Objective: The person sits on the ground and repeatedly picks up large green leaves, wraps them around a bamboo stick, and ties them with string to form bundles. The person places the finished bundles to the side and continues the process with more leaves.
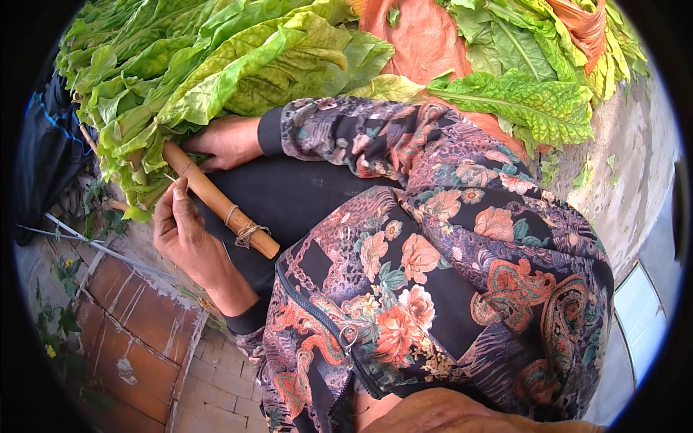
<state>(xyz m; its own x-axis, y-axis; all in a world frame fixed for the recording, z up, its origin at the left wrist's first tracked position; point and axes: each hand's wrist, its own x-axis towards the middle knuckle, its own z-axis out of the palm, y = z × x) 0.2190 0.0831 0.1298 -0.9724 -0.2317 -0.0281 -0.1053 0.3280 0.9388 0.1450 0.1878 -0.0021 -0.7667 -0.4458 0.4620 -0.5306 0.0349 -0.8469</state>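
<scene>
A bamboo pole (206,189) lies slantwise across my dark-clad lap, with thin twine (249,229) wound and knotted near its near end. My left hand (186,227) is closed in a pinch beside the pole, holding a thin pale string at its fingertips. On the pole's other side, my right hand (224,142) reaches under large green leaves (253,68) with its fingers curled. Leaves and pole partly cover those fingertips, so what they grip is hidden. The leaves are broad, yellow-green and heaped along the far end of the pole.
Orange-pink cloth (415,40) lies between the leaf heaps, and more leaves (523,101) rest at the right. Black sheeting with blue cord (47,144) is at the far left. Rusty brown panels (133,325) lie at the lower left beside paving bricks (224,375).
</scene>
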